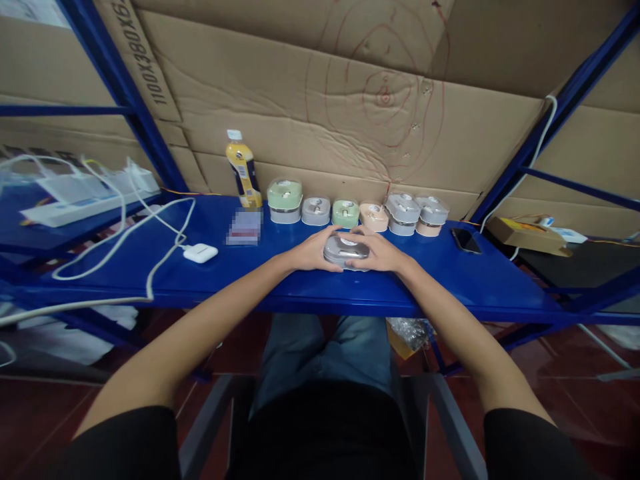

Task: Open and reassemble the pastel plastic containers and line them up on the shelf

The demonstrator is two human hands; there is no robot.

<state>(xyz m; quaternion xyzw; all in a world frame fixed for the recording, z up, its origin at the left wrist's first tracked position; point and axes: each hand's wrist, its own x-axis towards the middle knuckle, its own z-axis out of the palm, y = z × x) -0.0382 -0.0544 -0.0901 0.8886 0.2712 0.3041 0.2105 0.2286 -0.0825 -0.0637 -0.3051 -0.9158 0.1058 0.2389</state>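
A small grey lidded container with a shiny clear top sits on the blue table near its front edge. My left hand is wrapped round its left side, and my right hand grips the right side. Just behind stands a row of similar containers: a green-topped stack, a grey one, a green one and a peach one. At the row's right end are a grey stack and a grey container on a peach one.
A yellow-labelled bottle stands at the back left, behind a blurred-out packet. White earbuds case and cables lie left; a phone lies right. A power strip and an open carton flank the table.
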